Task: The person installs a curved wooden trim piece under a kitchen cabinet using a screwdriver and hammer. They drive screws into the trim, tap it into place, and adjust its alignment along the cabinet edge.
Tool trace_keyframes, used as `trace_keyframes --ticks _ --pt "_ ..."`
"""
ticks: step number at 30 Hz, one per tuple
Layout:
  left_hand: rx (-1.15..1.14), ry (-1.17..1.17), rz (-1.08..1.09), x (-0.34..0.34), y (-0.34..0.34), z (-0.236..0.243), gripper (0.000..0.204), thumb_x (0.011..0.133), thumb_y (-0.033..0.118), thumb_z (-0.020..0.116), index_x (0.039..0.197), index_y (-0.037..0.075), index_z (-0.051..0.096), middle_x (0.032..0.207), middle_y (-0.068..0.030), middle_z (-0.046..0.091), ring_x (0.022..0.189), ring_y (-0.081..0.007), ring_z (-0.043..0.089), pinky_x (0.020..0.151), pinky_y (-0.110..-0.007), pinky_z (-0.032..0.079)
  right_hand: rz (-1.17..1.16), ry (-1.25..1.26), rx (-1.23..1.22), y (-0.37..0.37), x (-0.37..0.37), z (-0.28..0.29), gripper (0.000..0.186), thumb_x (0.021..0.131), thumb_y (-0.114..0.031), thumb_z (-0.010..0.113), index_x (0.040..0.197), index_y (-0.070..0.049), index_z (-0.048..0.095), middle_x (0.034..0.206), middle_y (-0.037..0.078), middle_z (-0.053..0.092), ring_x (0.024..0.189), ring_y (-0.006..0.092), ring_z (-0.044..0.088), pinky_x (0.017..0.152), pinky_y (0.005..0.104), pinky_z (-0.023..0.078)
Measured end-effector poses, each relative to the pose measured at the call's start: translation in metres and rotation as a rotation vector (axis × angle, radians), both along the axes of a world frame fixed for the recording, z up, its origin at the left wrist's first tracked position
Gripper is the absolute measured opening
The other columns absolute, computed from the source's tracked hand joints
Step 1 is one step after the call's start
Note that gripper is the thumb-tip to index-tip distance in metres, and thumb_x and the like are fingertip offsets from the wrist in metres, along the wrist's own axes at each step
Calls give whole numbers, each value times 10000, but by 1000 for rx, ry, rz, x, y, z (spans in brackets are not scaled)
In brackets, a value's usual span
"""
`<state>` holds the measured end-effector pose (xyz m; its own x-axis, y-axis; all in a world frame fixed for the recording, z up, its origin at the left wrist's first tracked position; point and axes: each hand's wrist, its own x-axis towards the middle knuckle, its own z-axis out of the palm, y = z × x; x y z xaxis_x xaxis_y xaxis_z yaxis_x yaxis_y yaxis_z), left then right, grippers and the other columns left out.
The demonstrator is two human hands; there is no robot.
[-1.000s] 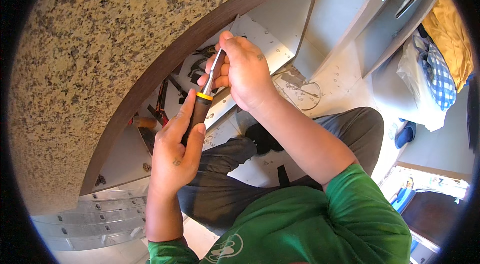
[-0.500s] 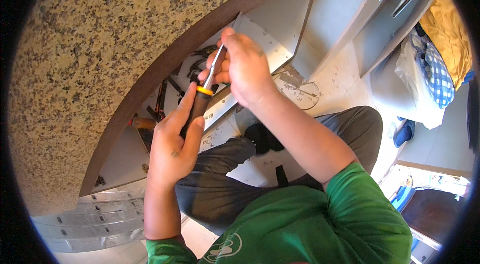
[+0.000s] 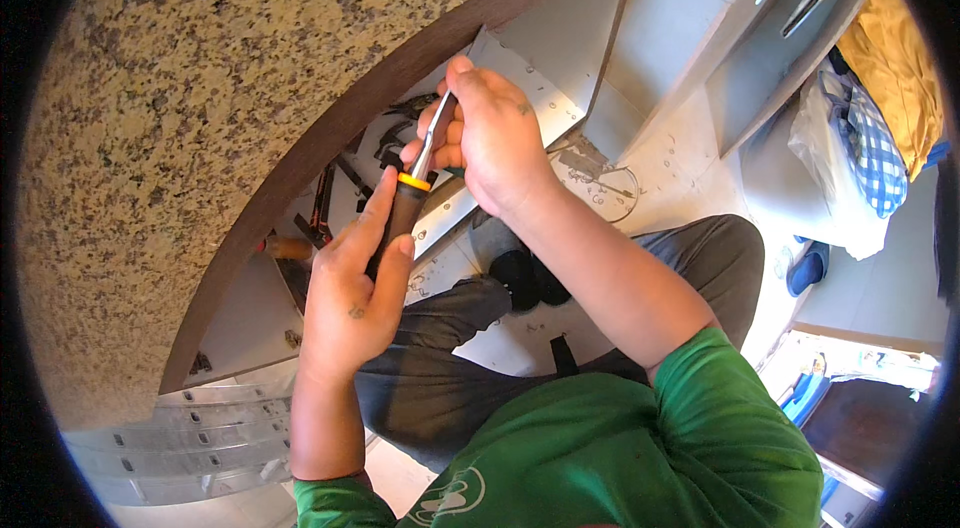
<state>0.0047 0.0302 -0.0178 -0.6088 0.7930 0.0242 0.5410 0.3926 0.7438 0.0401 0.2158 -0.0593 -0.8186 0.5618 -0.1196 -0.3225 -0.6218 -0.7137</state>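
Note:
A chisel points up and away from me, with a black handle [image 3: 399, 220], a yellow collar and a narrow metal blade [image 3: 432, 140]. My left hand [image 3: 352, 293] is wrapped round the handle, its index finger stretched along it toward the collar. At the other end, my right hand [image 3: 492, 133] pinches the blade near its tip, thumb uppermost. The fingers hide the very end of the blade. Both hands are raised in front of the cabinet opening, above my bent legs.
A speckled stone countertop [image 3: 200, 98] with a dark curved edge [image 3: 300, 158] overhangs at the left. Beneath it, several hand tools [image 3: 330, 193] lie in the cabinet. A white perforated strip [image 3: 440, 226] runs along its front. Bagged cloths [image 3: 850, 158] are at the right.
Both hands and the chisel have shifted very slightly toward me and to the right. The grip looks the same.

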Motion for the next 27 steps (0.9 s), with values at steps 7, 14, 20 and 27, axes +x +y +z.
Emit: trace_keyframes --ticks 7,14,20,27 --pt "30 19 -14 -2 4 -3 492 926 73 594 1399 -29 501 995 -253 679 877 -255 688 820 -342 513 15 -15 7 3 3 1 353 1035 -385 476 993 -34 480 750 133 610 606 289 687 512 357 574" --pt "-8 -49 0 -2 6 4 493 928 71 589 1403 -24 499 936 -233 669 824 -222 660 788 -330 505 -39 0 15 5 2 4 332 1052 -332 419 990 -7 438 679 138 587 539 271 659 462 368 576" --pt "21 -33 -48 -8 14 0 496 930 81 593 1407 -14 500 915 -236 666 804 -240 664 768 -337 505 -181 -11 51 11 0 5 327 1049 -338 423 1006 -15 443 686 134 588 530 274 654 445 356 551" --pt "57 73 -122 -8 34 -4 516 945 88 581 1444 15 473 801 -92 608 655 -129 562 622 -271 458 -222 -60 39 28 4 5 355 1037 -381 453 1016 -27 463 725 113 603 586 277 675 485 356 558"
